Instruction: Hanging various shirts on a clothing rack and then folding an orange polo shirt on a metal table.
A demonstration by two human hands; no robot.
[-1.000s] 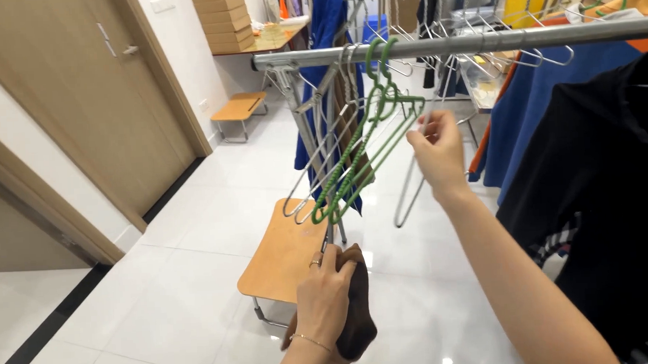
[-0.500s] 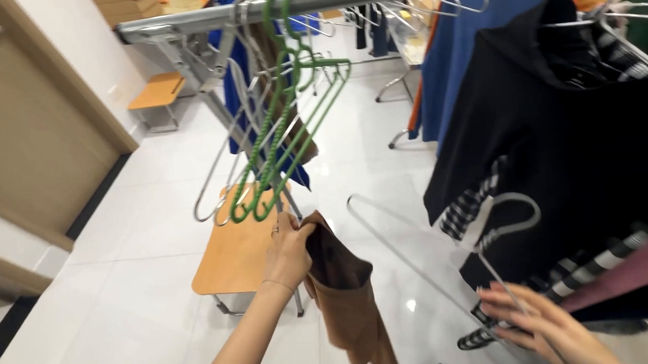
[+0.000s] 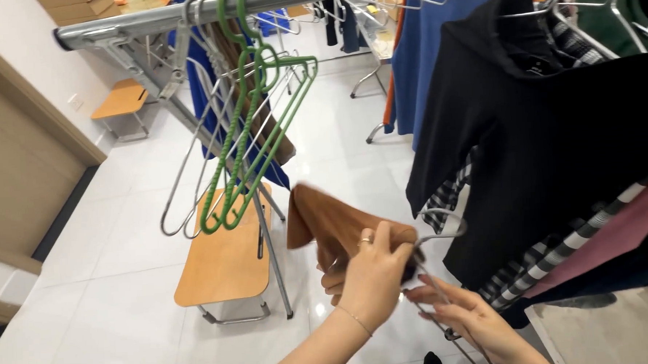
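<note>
As the two hands met at about 6 o'clock in the head view, the left hand [image 3: 375,274] was closed over a bunched brown garment [image 3: 326,222], fingers curled around the cloth where it met the hook of a bare metal hanger [image 3: 443,231]. The right hand [image 3: 475,317], at 5 o'clock and nearest the camera, lay half open with its fingers spread along the hanger's wire; whether it pinched the wire or only steadied it could not be told. The garment's loose end trailed toward 10 o'clock from the left hand.

Judged from this pose, the cloth would seat best if one hand kept the hanger level while the other fed the fabric over a single shoulder, avoiding a twisted bunch at the hook.

Beyond the hands, at 9 o'clock, stood a wooden stool [image 3: 222,263] on the white tiled floor [image 3: 110,286]. At 3 o'clock hung a black top [image 3: 554,121] over striped and pink clothes. Farther off, at 11 o'clock, green hangers [image 3: 252,127] and plain wire ones dangled from the grey drying rail [image 3: 156,18], with a blue garment [image 3: 434,46] at 12 o'clock.
</note>
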